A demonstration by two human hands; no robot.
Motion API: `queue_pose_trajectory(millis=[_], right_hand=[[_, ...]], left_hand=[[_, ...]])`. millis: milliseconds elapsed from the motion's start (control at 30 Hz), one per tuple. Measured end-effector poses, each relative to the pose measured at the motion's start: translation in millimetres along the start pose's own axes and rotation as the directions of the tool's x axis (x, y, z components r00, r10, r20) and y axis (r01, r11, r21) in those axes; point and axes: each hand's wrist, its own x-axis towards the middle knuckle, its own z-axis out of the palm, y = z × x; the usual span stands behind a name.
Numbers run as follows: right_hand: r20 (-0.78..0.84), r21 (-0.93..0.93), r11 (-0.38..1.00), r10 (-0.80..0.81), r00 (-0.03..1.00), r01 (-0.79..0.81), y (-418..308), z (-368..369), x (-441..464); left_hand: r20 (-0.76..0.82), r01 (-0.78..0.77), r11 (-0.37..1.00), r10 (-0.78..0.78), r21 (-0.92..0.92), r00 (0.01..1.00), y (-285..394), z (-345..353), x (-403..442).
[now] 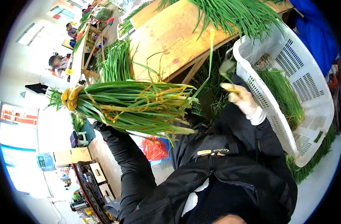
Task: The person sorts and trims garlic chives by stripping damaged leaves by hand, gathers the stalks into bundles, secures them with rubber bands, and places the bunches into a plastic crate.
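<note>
My left hand (72,98), in a yellowish glove, is wrapped round the leafy end of a big bunch of green stalks (133,104). Yellow, withered leaves hang among the stalks, whose pale ends point right. My right hand (242,98), in a whitish glove, is right of the bunch with its fingers pressed together on a thin stalk (225,76), whose upper part is blurred. A long loose leaf (211,48) rises between the bunch and that hand.
Ahead is a wooden table (166,37) with green stalks (237,15) on it. A white perforated basket (308,74) holding stalks stands at the right. Red material (154,148) lies low beside my left arm. People (71,31) sit at tables far left.
</note>
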Motion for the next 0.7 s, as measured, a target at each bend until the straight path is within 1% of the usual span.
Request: queue_pose_trajectory(millis=[33, 67, 100, 133, 167, 200, 233, 267, 300, 333, 367, 400, 433, 467, 500, 533, 567, 600, 633, 667, 700], right_hand=[[0.086, -0.087, 0.968, -0.23, 0.969, 0.237, -24.5, 22.1, 13.6], [0.143, -0.163, 0.913, -0.354, 0.924, 0.375, -42.8, 40.5, 29.4], [0.198, -0.224, 0.832, -0.471, 0.86, 0.507, -61.2, 58.9, 45.3], [0.214, -0.318, 0.807, -0.451, 0.866, 0.498, -68.3, 75.0, 59.0], [0.23, -0.408, 0.771, -0.431, 0.873, 0.489, -75.5, 91.1, 72.7], [0.243, -0.517, 0.738, -0.359, 0.901, 0.434, -76.3, 102.1, 82.7], [0.273, -0.506, 0.694, -0.435, 0.858, 0.513, -65.9, 108.2, 92.1], [0.302, -0.49, 0.643, -0.508, 0.807, 0.588, -55.2, 112.7, 98.9], [0.201, -0.475, 0.525, -0.717, 0.668, 0.706, -54.3, 114.9, 99.7], [0.166, 0.007, 0.85, -0.521, 0.837, 0.527, -54.4, 115.9, 92.3], [0.119, 0.514, 0.836, -0.289, 0.95, 0.19, -54.3, 117.0, 84.8], [0.098, 0.538, 0.816, -0.31, 0.946, 0.211, -53.1, 110.6, 78.5], [0.077, 0.561, 0.795, -0.33, 0.941, 0.232, -51.9, 104.1, 72.3], [0.046, 0.529, 0.817, -0.299, 0.953, 0.231, -48.6, 94.6, 65.0], [0.014, 0.497, 0.838, -0.268, 0.963, 0.226, -45.2, 85.1, 57.7], [0.064, 0.499, 0.865, -0.093, 0.994, 0.049, -35.3, 70.9, 48.0], [0.039, 0.636, 0.771, 0.015, 0.999, -0.036, -27.7, 64.2, 40.4], [0.032, 0.756, 0.647, 0.123, 0.992, -0.104, -19.0, 58.3, 34.5], [0.027, 0.807, 0.588, 0.057, 0.998, -0.055, -4.1, 52.3, 32.8], [0.032, 0.897, 0.432, 0.142, 0.989, -0.091, 7.5, 45.4, 29.7], [0.012, 0.938, 0.337, 0.188, 0.982, -0.076, -4.2, 41.8, 28.2]], left_hand=[[0.017, 0.018, 0.997, -0.017, -0.076, 1.0, -18.5, 10.0, -1.2], [0.039, 0.036, 0.987, -0.03, -0.154, 0.999, -34.7, 19.7, -1.1], [0.115, 0.175, 0.977, -0.162, -0.121, 0.98, -36.8, 17.3, -2.0], [0.096, 0.153, 0.972, -0.137, -0.18, 0.986, -64.4, 42.6, -3.2], [0.09, 0.163, 0.964, -0.147, -0.211, 0.985, -76.3, 52.2, -3.1], [0.084, 0.172, 0.955, -0.156, -0.241, 0.984, -83.8, 58.3, -3.0], [0.068, 0.18, 0.947, -0.167, -0.265, 0.984, -87.9, 63.3, -3.9], [-0.073, 0.099, 0.974, -0.116, -0.205, 0.991, -88.9, 70.7, -6.0], [-0.119, 0.073, 0.981, -0.095, -0.18, 0.988, -84.6, 69.8, -7.8], [-0.165, 0.044, 0.987, -0.07, -0.154, 0.984, -79.1, 66.3, -10.5], [-0.251, -0.017, 1.0, 0.01, -0.022, 0.968, -71.7, 64.2, -15.4], [-0.328, -0.063, 0.992, 0.097, 0.113, 0.94, -62.9, 58.5, -19.8], [-0.308, -0.089, 0.988, 0.124, 0.124, 0.943, -51.8, 41.6, -22.6], [-0.309, -0.095, 0.983, 0.141, 0.158, 0.941, -39.0, 27.5, -27.8], [-0.356, -0.073, 0.997, 0.073, 0.013, 0.932, -19.5, 9.5, -35.0], [-0.394, -0.054, 0.989, -0.004, -0.137, 0.919, -16.0, 9.2, -37.4], [-0.355, -0.053, 0.996, 0.026, -0.066, 0.935, -18.4, 6.1, -40.2], [-0.384, -0.113, 0.992, 0.125, 0.055, 0.915, -34.1, 17.2, -42.0], [-0.39, -0.052, 0.998, 0.064, 0.04, 0.919, -38.7, 22.4, -44.1], [-0.396, 0.011, 1.0, -0.001, 0.025, 0.918, -41.6, 24.6, -47.9], [-0.38, 0.068, 0.986, -0.122, -0.152, 0.917, -22.2, -0.2, -50.5]])
